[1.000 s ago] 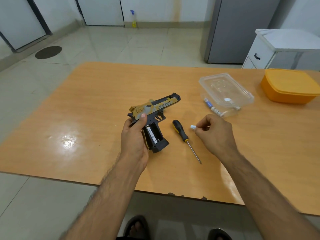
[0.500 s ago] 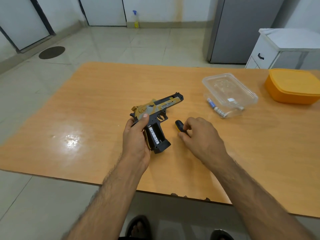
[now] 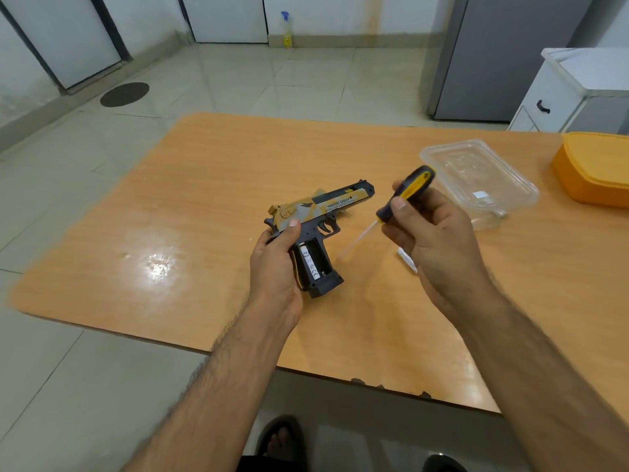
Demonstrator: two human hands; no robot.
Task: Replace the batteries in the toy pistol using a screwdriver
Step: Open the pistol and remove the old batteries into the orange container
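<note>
Pistol: toy pistol (image 3: 318, 212) sits on table (image 3: 190, 185), held upright-ish, barrel pointing away-right; tan/grey camo slide, dark grip.
Progress: grip compartment (image 3: 315, 262) open, cover off; one battery (image 3: 306, 262) seated on its left side, slot beside it looks empty w/ spring showing. Left to do, by my read: fill 2nd cell, refit cover, drive screw.
Left hand (image 3: 275, 267): fingers wrapped round back of grip, thumb on slide.
Right hand (image 3: 429, 233): right of pistol, fingers clamped on screwdriver (image 3: 403, 194), yellow/black handle up, blurred shaft aimed down toward pistol.
Spare: white battery-like item (image 3: 407, 260) peeks under right hand.
Beyond: clear container (image 3: 476, 178) further right, orange box (image 3: 595, 168) past it.
</note>
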